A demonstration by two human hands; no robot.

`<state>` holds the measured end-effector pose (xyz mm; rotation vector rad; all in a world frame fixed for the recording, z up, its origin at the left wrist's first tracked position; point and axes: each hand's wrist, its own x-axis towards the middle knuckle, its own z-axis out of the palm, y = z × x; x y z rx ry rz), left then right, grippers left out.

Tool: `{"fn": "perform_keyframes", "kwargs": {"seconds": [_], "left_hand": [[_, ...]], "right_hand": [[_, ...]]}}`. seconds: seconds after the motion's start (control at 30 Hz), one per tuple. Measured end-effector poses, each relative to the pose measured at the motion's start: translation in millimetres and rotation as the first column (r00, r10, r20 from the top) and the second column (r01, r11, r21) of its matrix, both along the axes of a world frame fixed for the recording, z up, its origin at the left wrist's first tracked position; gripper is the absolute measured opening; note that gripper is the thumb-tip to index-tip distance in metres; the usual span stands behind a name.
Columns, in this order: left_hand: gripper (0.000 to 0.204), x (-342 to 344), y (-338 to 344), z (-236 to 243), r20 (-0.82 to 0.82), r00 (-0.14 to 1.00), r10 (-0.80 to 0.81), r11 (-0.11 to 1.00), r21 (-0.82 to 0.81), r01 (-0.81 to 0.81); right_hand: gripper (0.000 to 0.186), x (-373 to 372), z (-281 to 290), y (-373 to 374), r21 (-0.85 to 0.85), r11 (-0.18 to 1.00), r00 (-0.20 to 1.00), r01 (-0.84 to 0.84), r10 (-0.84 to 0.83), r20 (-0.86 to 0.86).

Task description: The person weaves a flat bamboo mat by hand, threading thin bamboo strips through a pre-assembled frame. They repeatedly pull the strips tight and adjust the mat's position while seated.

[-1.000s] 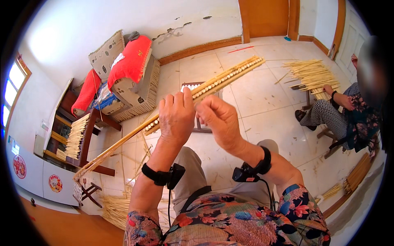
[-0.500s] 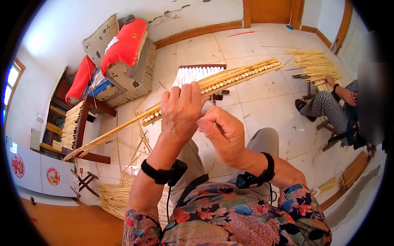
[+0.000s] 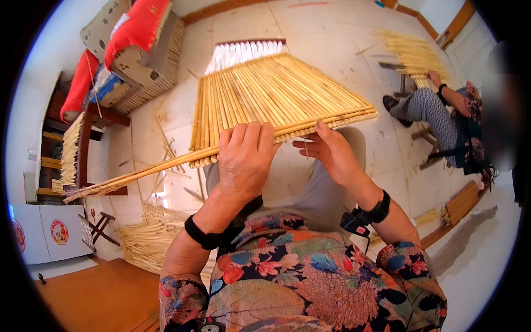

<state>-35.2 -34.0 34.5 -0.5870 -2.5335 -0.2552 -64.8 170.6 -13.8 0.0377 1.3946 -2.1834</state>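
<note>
Now the left hand (image 3: 243,160) is clenched over the near edge of a straw mat (image 3: 271,97), its fingers (image 3: 251,133) curled over a long straw bundle (image 3: 149,171) that runs along that edge and sticks out well to the left of them. What lies under the palm is hidden, so the exact grip on the stalks cannot be made out. The right hand (image 3: 329,152) sits just to the right of the left fingers, touching the same edge; its fingers (image 3: 310,146) are half curled with the thumb up against the mat, and whether they pinch a thin strand there I cannot tell. Beyond the fingers the mat fans out flat. Half a second ago it was seen nearly edge-on as a narrow strip; its broad face of parallel stalks is now turned into view, and the right hand has moved up to the edge.

Far to the right of the fingers another person (image 3: 448,119) sits, cut off by the dark rim, beside a pile of stalks (image 3: 412,52). To the left, stacked cushions (image 3: 135,39) and loose straw (image 3: 146,243) lie on the tiled floor (image 3: 343,33).
</note>
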Motion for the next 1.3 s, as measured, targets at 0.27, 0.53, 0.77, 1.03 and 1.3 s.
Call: {"fn": "perform_keyframes", "kwargs": {"seconds": [0.27,0.53,0.77,1.03,1.3], "left_hand": [[0.044,43.6,-12.0,-50.3,0.305,0.941,-0.144,0.988,0.096,0.12],[0.04,57.3,-45.3,-51.6,0.35,0.937,-0.007,0.988,0.144,-0.046],[0.033,66.7,-59.6,-48.0,0.346,0.938,0.02,0.985,0.154,-0.078],[0.028,67.2,-64.4,-50.5,0.398,0.917,0.02,0.958,0.256,-0.131],[0.034,80.3,-81.1,-41.1,0.396,0.918,0.033,0.929,0.326,-0.174]], "right_hand": [[0.043,35.0,-44.4,-4.4,-0.182,0.98,0.907,0.079,0.005,0.42],[0.038,32.2,-63.2,2.7,-0.143,0.99,0.93,-0.012,0.064,0.363],[0.053,46.3,-64.4,14.7,0.073,0.943,0.915,-0.326,0.295,0.276],[0.053,42.5,-61.0,6.0,0.141,0.914,0.911,-0.381,0.345,0.225],[0.028,53.1,-16.8,7.5,0.911,0.406,0.372,0.074,0.836,-0.403]]}}
